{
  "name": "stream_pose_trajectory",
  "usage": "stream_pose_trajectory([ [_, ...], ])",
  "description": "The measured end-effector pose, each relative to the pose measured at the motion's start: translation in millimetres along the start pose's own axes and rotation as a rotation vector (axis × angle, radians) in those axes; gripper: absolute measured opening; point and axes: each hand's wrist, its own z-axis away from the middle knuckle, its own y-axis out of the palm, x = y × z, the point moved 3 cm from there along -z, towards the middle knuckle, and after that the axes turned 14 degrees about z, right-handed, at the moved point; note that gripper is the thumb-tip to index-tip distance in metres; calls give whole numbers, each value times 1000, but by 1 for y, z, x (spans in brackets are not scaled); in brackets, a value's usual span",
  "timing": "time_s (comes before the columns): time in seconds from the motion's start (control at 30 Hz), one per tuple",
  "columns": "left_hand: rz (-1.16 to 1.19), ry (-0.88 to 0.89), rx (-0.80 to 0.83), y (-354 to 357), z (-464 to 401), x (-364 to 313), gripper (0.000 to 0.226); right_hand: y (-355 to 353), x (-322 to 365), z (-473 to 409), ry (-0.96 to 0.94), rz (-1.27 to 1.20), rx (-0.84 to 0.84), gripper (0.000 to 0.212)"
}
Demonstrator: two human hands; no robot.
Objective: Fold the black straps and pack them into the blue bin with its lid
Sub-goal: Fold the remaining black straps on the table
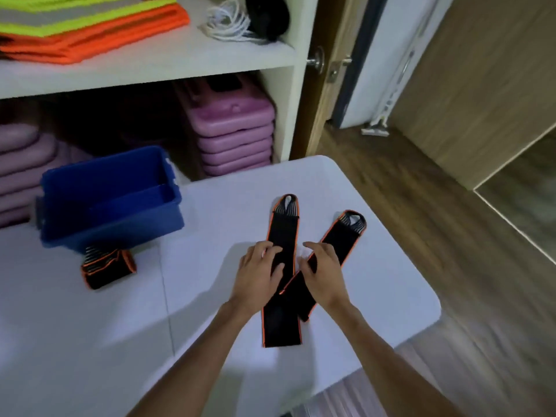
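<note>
Lying crossed on the white matte tabletop point(120, 341) were two long flat black fabric straps with orange piping: the straighter strap point(282, 236) ran away from the person, and the angled strap point(340, 236) crossed over it just below the fingers. Both far ends were rounded, with grey ribbed elastic. Left hand point(258, 275) rested palm-down, fingers loosely spread and flat on the straighter strap. Right hand point(323, 275) was curled, thumb and fingers pinching the angled strap's edge. A third strap, folded into a bundle point(108, 267), sat well left of the fingers, touching the front of the open blue rectangular plastic bin point(114, 218). The table's rounded corner lay beyond the fingertips, its right edge near the right hand. Bare tabletop showed left of the hands.
</note>
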Motion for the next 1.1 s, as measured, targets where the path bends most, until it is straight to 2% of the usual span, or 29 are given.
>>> stream_pose_trajectory([
  [0.1,-14,19,92,28,5,-13,30,-6,-35,13,97,43,14,35],
  [0.23,3,-115,167,47,22,-14,38,-3,-65,24,199,56,104,38],
  [0.47,198,-359,176,53,35,0,45,-21,-94,-31,266,94,99,39],
  [0.8,266,-468,77,56,36,2,26,-23,-126,-122,335,284,216,52],
  [0.93,289,-475,-12,48,40,-6,16,-29,-119,-127,280,262,147,39],
  [1.1,386,-524,-86,34,75,-5,10,-30,-78,-135,101,238,67,48],
])
